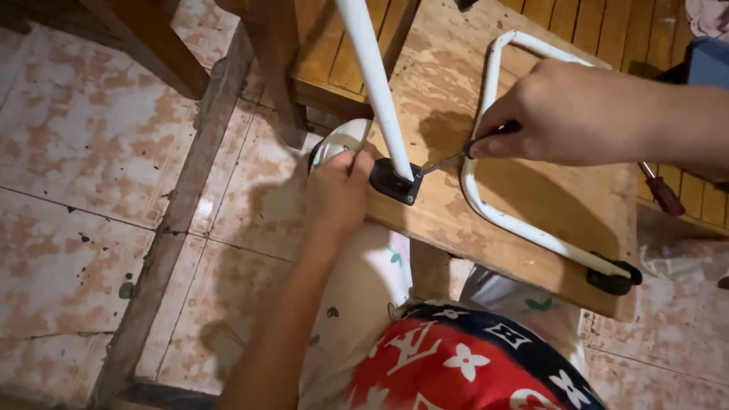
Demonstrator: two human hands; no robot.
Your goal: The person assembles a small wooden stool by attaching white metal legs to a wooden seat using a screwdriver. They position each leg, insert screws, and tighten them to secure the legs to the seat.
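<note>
Nearest: lap in red, white and dark patterned cloth (456, 364), knees under the edge of a worn wooden board (531, 205).

Left hand (338, 190) at the board's near edge, fingers curled tight, seemingly pinching the black plastic foot (395, 181) or the board edge beside it; exact grasp hidden by the knuckles. White rounded object (338, 140) just behind that hand, kind unclear.

Black plastic foot lying on the board, fitted on the end of a white metal tube (376, 76) that rises steeply toward the camera and out of frame.

Right hand (562, 114) clenched around the dark handle of a screwdriver (456, 156), thin metal shaft pointing left, tip touching the side of the black plastic foot. Looks like prying or pressing at the cap, tip at the seam; cannot tell whether going on or coming off.

Further right, the tube's other run lying flat across the board, bent into a loop, ending in a second black foot (615, 277) at the board's right edge, seated on the tube.

Progress guess: one end capped, the near one being worked, mid-step.

Farther back: red-handled tool (664, 196) lying by the board's far right on slatted wood (592, 23). Dark wooden furniture legs (273, 68) on stained tiled floor (83, 152), left and beyond.
</note>
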